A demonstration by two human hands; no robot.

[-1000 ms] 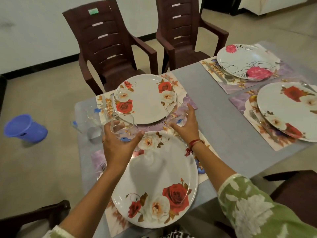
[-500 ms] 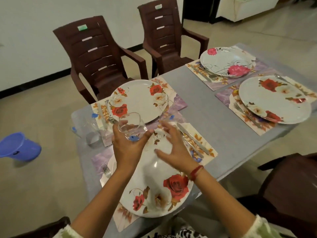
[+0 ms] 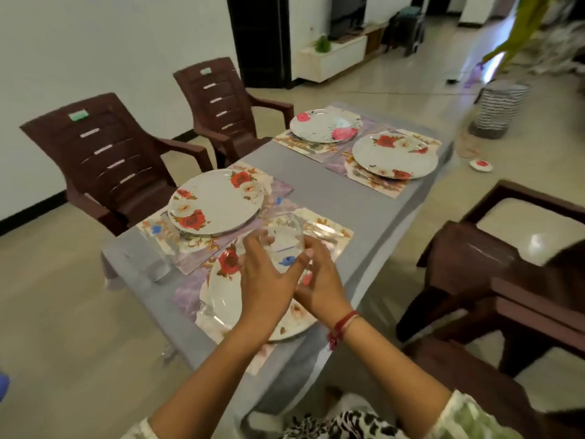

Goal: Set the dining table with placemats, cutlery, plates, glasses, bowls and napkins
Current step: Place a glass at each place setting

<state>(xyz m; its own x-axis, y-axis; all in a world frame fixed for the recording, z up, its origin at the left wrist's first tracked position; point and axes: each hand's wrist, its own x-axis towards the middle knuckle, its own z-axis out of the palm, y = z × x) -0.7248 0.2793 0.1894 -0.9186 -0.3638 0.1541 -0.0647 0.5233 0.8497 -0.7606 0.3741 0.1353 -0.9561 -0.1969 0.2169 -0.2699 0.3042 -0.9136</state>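
Left hand (image 3: 265,282) and right hand (image 3: 320,280) curl round one clear glass (image 3: 285,237) at the near floral plate's (image 3: 221,291) 12 o'clock, probably steadying it for placement.

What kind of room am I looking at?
Most likely a home dining area: a grey table laid with floral plates on placemats, brown plastic armchairs beside it, and a low cabinet beyond.

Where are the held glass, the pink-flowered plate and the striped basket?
glass (image 3: 285,234), head view, clear side wall.
pink-flowered plate (image 3: 323,125), head view, white centre.
striped basket (image 3: 498,106), head view, side wall.
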